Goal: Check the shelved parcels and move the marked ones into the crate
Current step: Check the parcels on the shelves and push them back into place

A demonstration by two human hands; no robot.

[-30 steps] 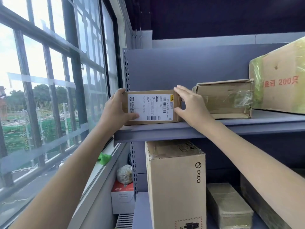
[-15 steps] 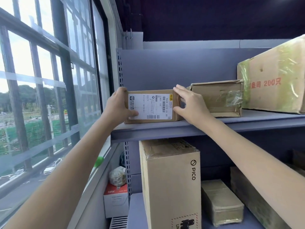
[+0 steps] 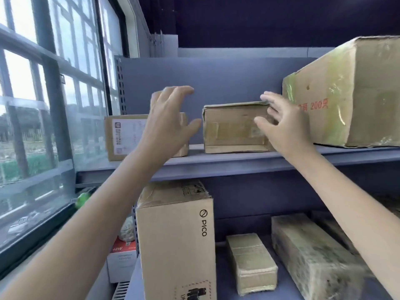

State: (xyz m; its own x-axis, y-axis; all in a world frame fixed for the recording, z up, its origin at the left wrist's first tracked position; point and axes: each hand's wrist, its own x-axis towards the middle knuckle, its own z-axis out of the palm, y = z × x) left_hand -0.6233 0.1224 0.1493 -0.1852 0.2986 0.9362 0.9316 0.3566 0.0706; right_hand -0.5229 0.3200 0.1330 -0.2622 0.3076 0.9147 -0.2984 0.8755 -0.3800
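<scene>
- Head view: both hands are off the labelled box (image 3: pixel 127 136), which a second ago they gripped at its two ends; it now sits on the upper shelf (image 3: pixel 249 163) at the left, label facing out, partly hidden behind the left wrist.
- The left hand (image 3: pixel 171 124) hangs in front of that box with fingers spread, holding nothing.
- The right hand (image 3: pixel 283 124) has shifted right to the taped box (image 3: pixel 233 131), fingers spread and just meeting its right end, with no firm grip yet.
- That taped box stands in the middle of the shelf, between the labelled box and the big carton (image 3: pixel 350 94) printed with red characters.
- The camera has swung right since half a second ago, bringing the lower shelf further into sight: the PICO carton (image 3: pixel 177 241) and two taped parcels (image 3: pixel 251 263) beside it.
- Judgement: leaving the labelled box where it was suggests it passed the check unmarked; the taped box looks to be next for inspection.
- No crate is in sight, so any marked parcel would have to travel out of frame.
</scene>
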